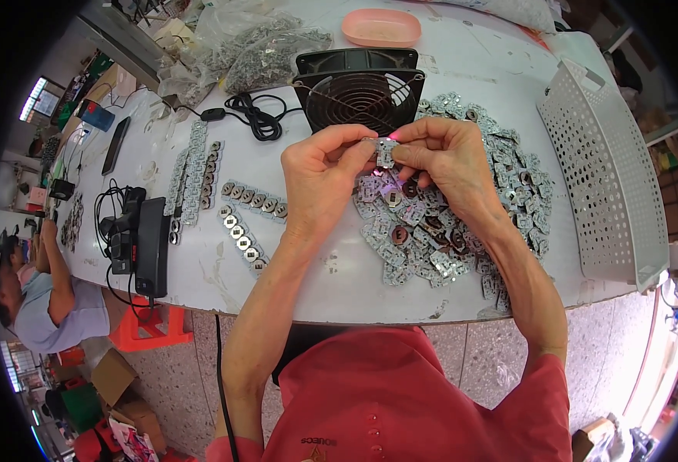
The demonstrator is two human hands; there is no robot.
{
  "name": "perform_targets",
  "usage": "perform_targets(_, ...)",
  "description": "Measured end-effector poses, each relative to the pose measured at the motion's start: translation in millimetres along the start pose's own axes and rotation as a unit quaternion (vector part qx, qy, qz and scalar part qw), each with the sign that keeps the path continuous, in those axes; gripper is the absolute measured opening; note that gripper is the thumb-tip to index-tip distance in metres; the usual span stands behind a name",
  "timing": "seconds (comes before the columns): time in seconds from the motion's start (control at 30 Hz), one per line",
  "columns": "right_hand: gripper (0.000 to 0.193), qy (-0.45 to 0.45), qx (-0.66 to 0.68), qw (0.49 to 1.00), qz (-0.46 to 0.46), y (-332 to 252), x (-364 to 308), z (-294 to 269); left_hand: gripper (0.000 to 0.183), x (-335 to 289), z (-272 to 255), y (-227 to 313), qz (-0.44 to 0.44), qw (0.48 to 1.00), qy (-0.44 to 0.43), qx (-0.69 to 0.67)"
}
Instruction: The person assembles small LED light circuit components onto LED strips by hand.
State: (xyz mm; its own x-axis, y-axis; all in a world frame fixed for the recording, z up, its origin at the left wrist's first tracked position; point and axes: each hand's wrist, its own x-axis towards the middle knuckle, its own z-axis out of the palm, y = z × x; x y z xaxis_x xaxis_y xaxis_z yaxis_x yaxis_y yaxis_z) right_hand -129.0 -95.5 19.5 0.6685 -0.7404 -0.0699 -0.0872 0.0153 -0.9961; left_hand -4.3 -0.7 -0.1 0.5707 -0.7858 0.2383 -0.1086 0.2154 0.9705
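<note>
Near a black fan, small metallic part between left hand and right hand; both pinching it

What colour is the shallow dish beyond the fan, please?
The shallow dish is salmon pink, seen best in the head view.

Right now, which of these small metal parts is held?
The silvery part pinched between the left hand and right hand; the heap and rows lie on the table.
</note>
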Motion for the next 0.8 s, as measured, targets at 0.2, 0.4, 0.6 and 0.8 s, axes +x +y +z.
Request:
perform_targets(0.2,0.016,0.003,0.019,1.0,-0.007,3,1,-2,0.014,2,-5,-2,-0.037,0.999,-0.031,-0.008)
perform_targets(0.4,0.017,-0.004,0.022,1.0,-0.009,4,1,-3,0.017,2,-6,1,-0.088,0.993,-0.047,-0.056)
perform_targets(0.6,0.015,-0.007,0.014,1.0,-0.01,3,0,-3,0.019,2,-7,2,-0.115,0.989,-0.052,-0.072)
perform_targets(0.8,0.015,-0.05,0.014,0.998,-0.019,2,2,-10,0.019,1,-7,-2,-0.111,0.988,-0.047,-0.101)
